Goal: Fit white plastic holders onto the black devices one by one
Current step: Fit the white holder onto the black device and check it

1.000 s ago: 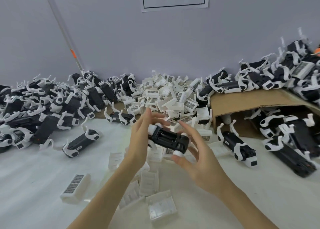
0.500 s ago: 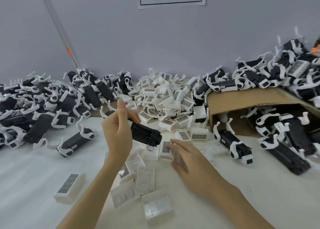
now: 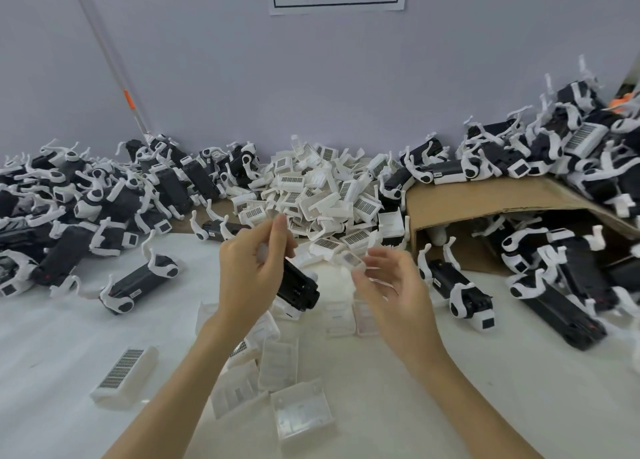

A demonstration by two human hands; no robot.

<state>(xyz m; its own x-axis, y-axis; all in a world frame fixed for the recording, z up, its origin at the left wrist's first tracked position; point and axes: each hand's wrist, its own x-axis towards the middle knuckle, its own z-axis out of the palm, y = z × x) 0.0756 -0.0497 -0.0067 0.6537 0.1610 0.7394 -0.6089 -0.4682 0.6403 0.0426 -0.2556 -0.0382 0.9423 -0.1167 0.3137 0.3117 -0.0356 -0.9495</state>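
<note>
Left hand: fingers curled, clamped on black device, held above worktop centre | Right hand: blurred, fingertips pinching white holder just right of the device, not touching it | Loose holder pile at far edge | Cardboard box far right.

Both my forearms are bare up to the bottom edge of the view, no sleeves showing. My left hand and right hand carry no gloves, rings, watch or wristband; the nails look short and plain.
</note>
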